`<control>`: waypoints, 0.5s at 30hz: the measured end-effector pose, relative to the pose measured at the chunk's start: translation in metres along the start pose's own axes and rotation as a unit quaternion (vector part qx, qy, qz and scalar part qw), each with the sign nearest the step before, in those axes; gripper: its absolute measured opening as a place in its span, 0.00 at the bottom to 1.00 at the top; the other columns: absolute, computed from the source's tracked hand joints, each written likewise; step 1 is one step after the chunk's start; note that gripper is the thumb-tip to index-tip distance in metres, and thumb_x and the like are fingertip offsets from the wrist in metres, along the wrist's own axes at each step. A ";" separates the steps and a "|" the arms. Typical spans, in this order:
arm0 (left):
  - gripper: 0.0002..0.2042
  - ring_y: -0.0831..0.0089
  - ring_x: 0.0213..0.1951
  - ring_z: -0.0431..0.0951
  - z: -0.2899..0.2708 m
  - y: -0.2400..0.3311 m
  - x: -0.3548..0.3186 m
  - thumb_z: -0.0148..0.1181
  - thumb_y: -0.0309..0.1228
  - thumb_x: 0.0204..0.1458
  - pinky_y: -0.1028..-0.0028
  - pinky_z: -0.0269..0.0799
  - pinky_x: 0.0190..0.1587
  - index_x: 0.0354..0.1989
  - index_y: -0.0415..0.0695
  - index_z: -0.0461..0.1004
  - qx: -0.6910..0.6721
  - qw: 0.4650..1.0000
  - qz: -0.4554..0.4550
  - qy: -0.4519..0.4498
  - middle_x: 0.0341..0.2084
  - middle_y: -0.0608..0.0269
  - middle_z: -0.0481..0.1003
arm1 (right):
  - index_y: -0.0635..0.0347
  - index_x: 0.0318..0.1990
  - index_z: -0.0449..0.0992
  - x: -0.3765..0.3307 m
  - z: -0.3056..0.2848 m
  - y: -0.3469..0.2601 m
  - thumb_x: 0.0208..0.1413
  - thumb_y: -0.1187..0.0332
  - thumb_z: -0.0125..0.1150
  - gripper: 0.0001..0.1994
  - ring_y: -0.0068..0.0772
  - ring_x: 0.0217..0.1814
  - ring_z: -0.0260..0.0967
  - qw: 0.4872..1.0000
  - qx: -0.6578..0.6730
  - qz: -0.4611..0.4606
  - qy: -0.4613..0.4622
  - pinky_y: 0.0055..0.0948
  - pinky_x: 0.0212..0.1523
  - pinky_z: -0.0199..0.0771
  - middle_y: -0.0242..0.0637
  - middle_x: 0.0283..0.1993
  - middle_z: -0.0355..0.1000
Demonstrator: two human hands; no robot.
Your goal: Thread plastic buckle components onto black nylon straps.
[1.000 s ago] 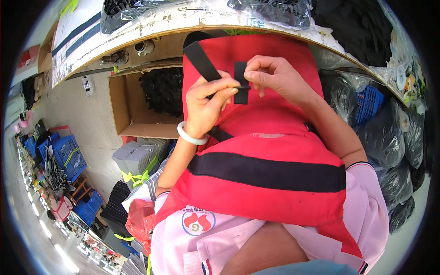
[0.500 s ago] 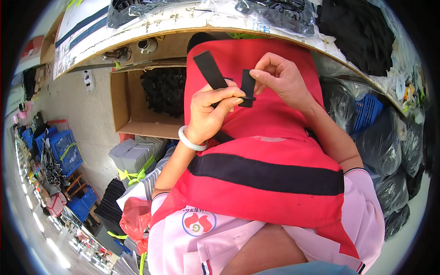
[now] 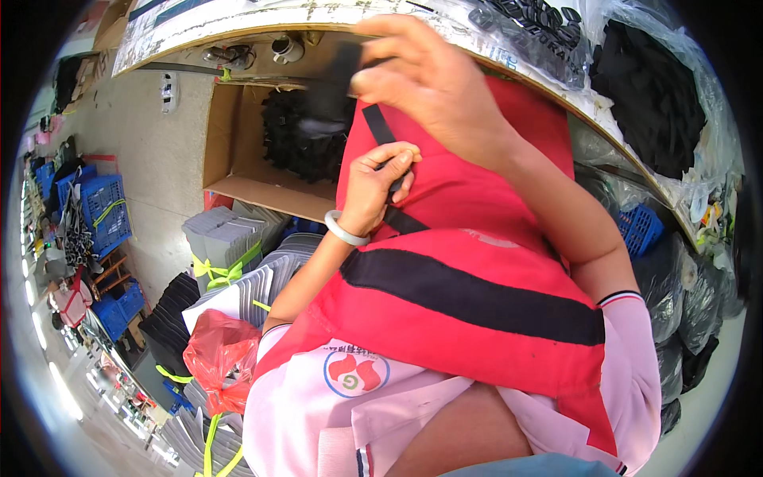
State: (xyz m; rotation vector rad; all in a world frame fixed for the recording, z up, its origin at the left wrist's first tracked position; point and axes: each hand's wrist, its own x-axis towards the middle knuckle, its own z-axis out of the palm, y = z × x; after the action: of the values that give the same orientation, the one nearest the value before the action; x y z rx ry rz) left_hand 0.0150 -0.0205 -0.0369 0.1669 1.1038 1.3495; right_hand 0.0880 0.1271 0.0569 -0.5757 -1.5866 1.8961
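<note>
My left hand [image 3: 377,183] is closed around a flat black webbing strap [image 3: 377,125], in front of the red apron [image 3: 461,191] on my lap. The strap's free end sticks up past my fingers; the rest is hidden in my grip. My right hand [image 3: 433,83] is raised and reaches leftward, at the mouth of the cardboard box [image 3: 221,151]. Between its thumb and fingers is a dark strap piece [image 3: 343,75], smeared by motion, so its outline cannot be made out. Inside the box lies a heap of black strap parts [image 3: 290,135].
A worn white tabletop [image 3: 334,17] edges the far side, bearing black buckles [image 3: 548,20] and a pile of black fabric [image 3: 648,95]. Tied grey stacks [image 3: 226,238] and a red plastic bag [image 3: 218,358] sit at my left. Plastic-wrapped bundles [image 3: 668,278] line my right.
My right hand has moved up and left toward the box, carrying a dark strap piece away from my left hand. My left hand keeps a black strap, and the view has shifted slightly.
</note>
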 end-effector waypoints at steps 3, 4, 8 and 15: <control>0.06 0.83 0.17 0.66 0.006 0.001 0.000 0.56 0.23 0.58 0.82 0.57 0.17 0.41 0.35 0.77 0.044 0.995 0.071 -0.048 0.26 0.62 0.76 | 0.62 0.52 0.71 0.009 -0.011 0.017 0.55 0.58 0.65 0.22 0.29 0.40 0.74 0.982 -0.187 -0.021 -0.017 0.27 0.41 0.74 0.42 0.40 0.74; 0.06 0.83 0.17 0.66 0.009 0.004 0.000 0.56 0.23 0.58 0.82 0.57 0.17 0.41 0.35 0.77 0.041 0.995 0.075 -0.044 0.26 0.62 0.76 | 0.63 0.51 0.72 0.010 -0.029 0.037 0.54 0.56 0.66 0.23 0.30 0.40 0.74 0.962 -0.271 -0.009 0.018 0.28 0.42 0.74 0.40 0.38 0.74; 0.07 0.83 0.16 0.64 0.014 0.011 0.010 0.56 0.22 0.58 0.82 0.56 0.18 0.42 0.36 0.77 0.099 0.990 0.051 -0.091 0.20 0.66 0.73 | 0.64 0.38 0.79 -0.010 -0.055 0.060 0.54 0.58 0.66 0.16 0.20 0.31 0.69 0.952 -0.173 0.229 -0.110 0.24 0.31 0.69 0.30 0.26 0.72; 0.39 0.80 0.23 0.72 0.024 0.038 0.020 0.58 0.14 0.50 0.83 0.63 0.19 0.70 0.49 0.50 0.072 0.983 0.111 -0.124 0.56 0.57 0.65 | 0.60 0.40 0.75 -0.021 -0.089 0.012 0.60 0.68 0.56 0.06 0.13 0.19 0.61 0.962 -0.145 0.226 -0.045 0.17 0.19 0.59 0.26 0.20 0.67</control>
State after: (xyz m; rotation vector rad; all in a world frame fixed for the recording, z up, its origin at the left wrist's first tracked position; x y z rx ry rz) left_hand 0.0022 0.0183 -0.0096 0.5654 0.9912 1.4016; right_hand 0.1602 0.1762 0.0271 -1.0698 -1.9362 2.0396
